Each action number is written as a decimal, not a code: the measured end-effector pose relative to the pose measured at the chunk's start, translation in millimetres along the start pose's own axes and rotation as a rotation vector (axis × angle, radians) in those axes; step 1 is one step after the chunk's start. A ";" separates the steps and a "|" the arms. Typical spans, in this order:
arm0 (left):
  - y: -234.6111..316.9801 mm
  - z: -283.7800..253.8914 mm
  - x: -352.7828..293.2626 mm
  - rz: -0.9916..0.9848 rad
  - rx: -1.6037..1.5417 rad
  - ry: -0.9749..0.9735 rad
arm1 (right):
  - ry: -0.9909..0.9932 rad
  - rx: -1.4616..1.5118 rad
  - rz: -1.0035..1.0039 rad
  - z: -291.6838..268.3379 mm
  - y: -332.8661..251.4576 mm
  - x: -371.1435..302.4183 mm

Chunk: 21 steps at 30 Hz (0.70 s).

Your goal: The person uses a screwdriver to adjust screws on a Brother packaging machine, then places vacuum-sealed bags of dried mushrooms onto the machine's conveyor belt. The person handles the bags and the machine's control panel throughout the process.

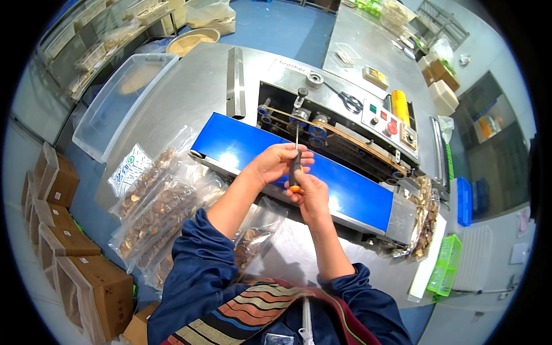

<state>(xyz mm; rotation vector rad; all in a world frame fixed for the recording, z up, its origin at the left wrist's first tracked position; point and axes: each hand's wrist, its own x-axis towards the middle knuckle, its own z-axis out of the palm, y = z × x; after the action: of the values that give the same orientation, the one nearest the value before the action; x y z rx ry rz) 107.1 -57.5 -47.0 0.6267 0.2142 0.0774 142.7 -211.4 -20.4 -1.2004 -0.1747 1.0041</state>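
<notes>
Crossing far edge of blue belt [348, 190]: screwdriver [295, 168], open housing [277, 95] beyond

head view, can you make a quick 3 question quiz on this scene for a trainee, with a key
1. Multiple choice: what do the left hand and right hand hold?
A) a paintbrush
B) a screwdriver
C) a hammer

2. True or false: in the picture, the scissors lie to the left of the red button.

3. Fill the gap: the orange end of the tool is nearer to the ____ hand.

Key: 1. B; 2. true; 3. right
</notes>
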 end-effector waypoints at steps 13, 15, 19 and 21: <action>-8.6 -10.9 -2.7 -0.073 0.247 0.165 | -0.034 0.149 0.213 -2.2 0.5 -6.6; -7.4 -17.9 1.4 -0.075 0.126 0.023 | -0.034 0.259 0.174 1.7 0.5 -4.6; 2.4 -4.0 6.5 -0.006 0.236 0.079 | 0.210 -0.270 -0.196 -2.3 12.2 -0.3; 2.3 0.2 19.0 0.218 0.336 0.420 | 0.435 -0.655 -0.511 -1.5 18.3 1.6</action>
<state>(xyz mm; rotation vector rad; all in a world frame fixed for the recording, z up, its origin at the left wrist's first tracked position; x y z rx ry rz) 125.6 -53.2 -48.8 0.9654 0.5724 0.3907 134.4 -211.1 -36.8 -1.8177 -0.4608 0.2133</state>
